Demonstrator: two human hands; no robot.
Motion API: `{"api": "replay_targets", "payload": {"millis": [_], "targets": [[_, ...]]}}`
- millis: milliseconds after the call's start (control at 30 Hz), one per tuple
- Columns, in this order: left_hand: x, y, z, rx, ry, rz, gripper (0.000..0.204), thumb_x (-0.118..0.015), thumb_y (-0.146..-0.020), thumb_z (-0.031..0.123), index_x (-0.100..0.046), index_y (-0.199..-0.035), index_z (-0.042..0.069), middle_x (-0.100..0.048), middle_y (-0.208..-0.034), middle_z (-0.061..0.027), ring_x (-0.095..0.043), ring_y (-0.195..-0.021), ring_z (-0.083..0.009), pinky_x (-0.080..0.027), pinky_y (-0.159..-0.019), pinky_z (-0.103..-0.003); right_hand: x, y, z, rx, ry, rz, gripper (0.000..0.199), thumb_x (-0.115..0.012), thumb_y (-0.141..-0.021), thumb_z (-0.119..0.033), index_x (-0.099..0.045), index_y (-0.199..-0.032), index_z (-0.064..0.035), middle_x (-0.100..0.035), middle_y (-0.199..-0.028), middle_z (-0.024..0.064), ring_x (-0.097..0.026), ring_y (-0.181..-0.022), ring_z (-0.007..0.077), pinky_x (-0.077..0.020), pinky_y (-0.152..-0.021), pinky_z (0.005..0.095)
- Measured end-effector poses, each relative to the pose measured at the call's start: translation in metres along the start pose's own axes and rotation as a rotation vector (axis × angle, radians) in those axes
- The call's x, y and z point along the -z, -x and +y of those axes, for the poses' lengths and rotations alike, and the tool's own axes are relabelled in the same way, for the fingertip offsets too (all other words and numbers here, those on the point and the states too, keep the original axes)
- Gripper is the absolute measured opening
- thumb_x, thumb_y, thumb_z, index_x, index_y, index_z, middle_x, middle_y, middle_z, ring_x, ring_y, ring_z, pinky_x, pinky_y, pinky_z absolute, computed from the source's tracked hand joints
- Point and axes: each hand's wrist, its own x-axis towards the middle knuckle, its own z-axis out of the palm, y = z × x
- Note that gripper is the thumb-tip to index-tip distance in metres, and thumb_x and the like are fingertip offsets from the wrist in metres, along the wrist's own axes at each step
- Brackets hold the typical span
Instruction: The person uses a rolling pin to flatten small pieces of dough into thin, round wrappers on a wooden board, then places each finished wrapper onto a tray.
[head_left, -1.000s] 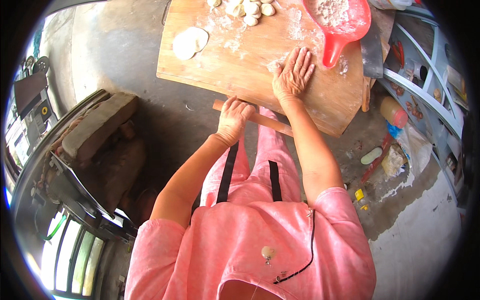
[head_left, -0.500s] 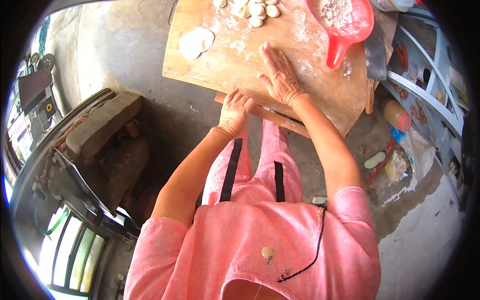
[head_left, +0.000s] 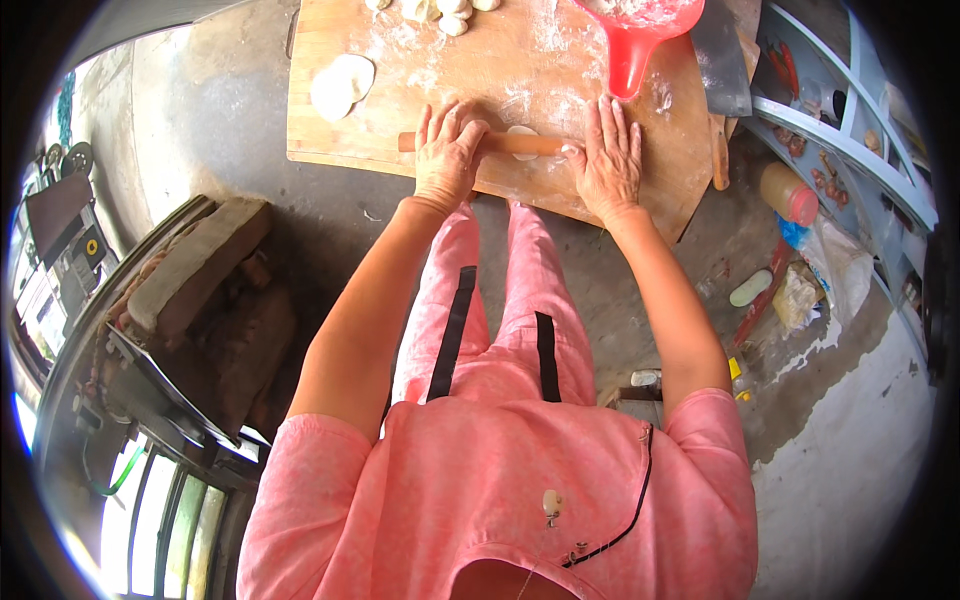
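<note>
A wooden rolling pin [head_left: 407,142] lies across a small flat round of dough [head_left: 521,152] near the board's front edge. My left hand [head_left: 447,150] is over the pin's left part, its fingers bent over the wood. At the pin's right end is my right hand [head_left: 610,165], flat with fingers stretched forward and the thumb against the pin. Two thin, overlapping dough rounds [head_left: 340,85] rest at the left of the floured wooden board [head_left: 390,55]. Several small dough pieces [head_left: 452,12] sit at the far side, partly cut off by the picture's edge.
Beyond my right hand stands a red handled bowl [head_left: 632,50] of flour. A broad dark blade [head_left: 722,65] lies at the board's right edge. A blue-grey shelf rack [head_left: 850,140] is on the right, with a jar [head_left: 790,193] and bags below. Dark machinery [head_left: 200,280] stands left.
The rolling pin has come from the board's front edge up onto the dough round, with my left hand on it. My right hand has shifted right to the pin's end. The view has shifted slightly.
</note>
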Motion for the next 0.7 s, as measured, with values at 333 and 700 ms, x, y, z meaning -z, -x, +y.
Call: {"api": "replay_targets", "payload": {"millis": [333, 700], "targets": [[-0.01, 0.029, -0.01, 0.018, -0.079, -0.117, 0.073, -0.045, -0.091, 0.049, -0.021, -0.148, 0.008, -0.023, -0.153, -0.0109, -0.015, -0.143, -0.0279, -0.008, -0.115, -0.052, -0.003, 0.015, -0.012, -0.07, -0.072, -0.082, 0.07, -0.049, -0.091, -0.037, -0.023, -0.145, -0.0003, -0.023, -0.152, 0.0158, -0.017, -0.142, 0.0304, -0.0121, -0.114, 0.0515], [-0.008, -0.015, -0.016, 0.038, -0.169, -0.053, 0.072, -0.032, -0.093, 0.056, -0.02, -0.149, 0.011, -0.02, -0.155, -0.0078, -0.01, -0.144, -0.0258, -0.003, -0.114, -0.053, -0.007, -0.009, -0.011, -0.194, -0.048, -0.001, 0.07, -0.041, -0.094, -0.042, -0.023, -0.145, 0.0025, -0.022, -0.151, 0.0198, -0.015, -0.142, 0.0332, -0.0096, -0.114, 0.0532]]}}
